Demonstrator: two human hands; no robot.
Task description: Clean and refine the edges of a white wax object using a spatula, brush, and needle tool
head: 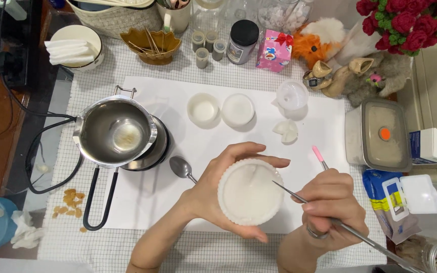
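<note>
Centrally, fluted white dish (250, 194), thin steel pick (330, 218).

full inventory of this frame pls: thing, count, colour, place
round fluted white mould: 1, white, front centre
thin metal pick: 1, silver, tip over mould
steel pouring pot: 1, silver, left, on hotplate
metal spoon: 1, silver, left of mould
small round white dishes: 2, white, centre back
pink-tipped tool: 1, right of mould
lidded grey container: 1, grey, right
dark-lidded jar: 1, back
red artificial roses: 1 bunch, back right
left hand: cups mould
right hand: fingers grip pick
</note>
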